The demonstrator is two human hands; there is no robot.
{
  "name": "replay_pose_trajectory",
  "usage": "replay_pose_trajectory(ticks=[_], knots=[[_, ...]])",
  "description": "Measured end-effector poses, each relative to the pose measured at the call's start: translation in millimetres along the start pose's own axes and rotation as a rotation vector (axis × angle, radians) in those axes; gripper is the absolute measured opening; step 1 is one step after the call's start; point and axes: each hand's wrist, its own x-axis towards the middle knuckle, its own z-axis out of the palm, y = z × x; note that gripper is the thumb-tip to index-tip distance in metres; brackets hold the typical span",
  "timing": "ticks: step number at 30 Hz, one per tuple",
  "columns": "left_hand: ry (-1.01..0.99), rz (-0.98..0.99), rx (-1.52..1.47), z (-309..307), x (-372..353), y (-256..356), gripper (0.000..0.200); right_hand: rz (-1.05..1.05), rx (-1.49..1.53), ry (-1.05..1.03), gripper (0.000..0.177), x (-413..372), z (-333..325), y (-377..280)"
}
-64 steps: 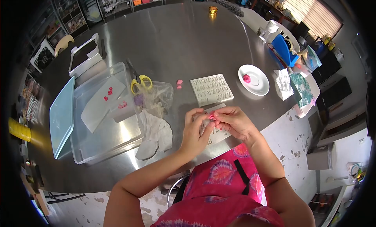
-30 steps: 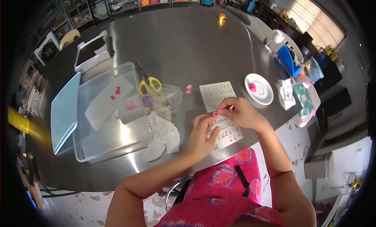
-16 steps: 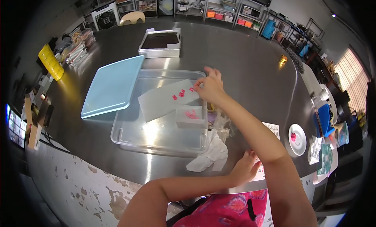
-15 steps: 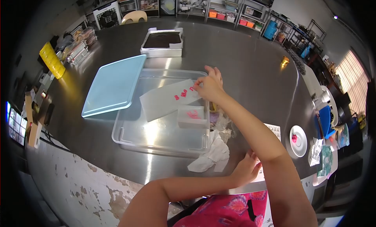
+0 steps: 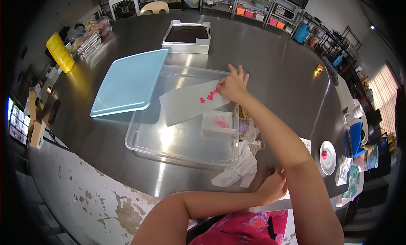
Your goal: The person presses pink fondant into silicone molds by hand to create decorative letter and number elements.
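Note:
My right hand pinches a small pink letter with thumb and forefinger at the upper edge of a white paper sheet, its other fingers raised. More pink letters lie in a row on that sheet. Below them, a small white paper bears loose pink pieces. Both papers rest on a clear plastic container. Near the table's front edge, my left hand is curled at a white sheet with raised letters, its fingertips partly hidden behind my right forearm.
A blue lid leans on the container's left side. Behind stands a dark cake in a white-lined pan. Crumpled white tissue lies right of the container. A white plate holds a pink lump. A yellow roll stands far left.
The view has shifted slightly. My right hand stays at the row's right end, now pressed closer to the letter, with its other fingers more spread. My left hand remains by the lettered sheet.

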Motion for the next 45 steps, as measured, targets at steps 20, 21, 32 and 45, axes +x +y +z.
replay_pose_trajectory(ticks=[20, 21, 32, 45], knots=[[0.061, 0.126, 0.08, -2.4, 3.4, -1.4, 0.053, -0.058, -0.028, -0.003, 0.015, -4.5, 0.0, 2.6], [0.086, 0.19, 0.118, -1.4, 3.6, -3.0, 0.058, -0.057, -0.028, -0.002, 0.015, -4.6, -0.1, 2.5], [0.086, 0.167, 0.073, -8.5, 5.0, 5.5, 0.053, -0.069, 0.072, 0.035, 0.012, -5.9, 0.3, 3.8], [0.083, 0.04, 0.062, -18.7, 7.5, 23.9, 0.051, -0.057, 0.014, 0.062, 0.024, -25.3, -15.7, 10.1]])
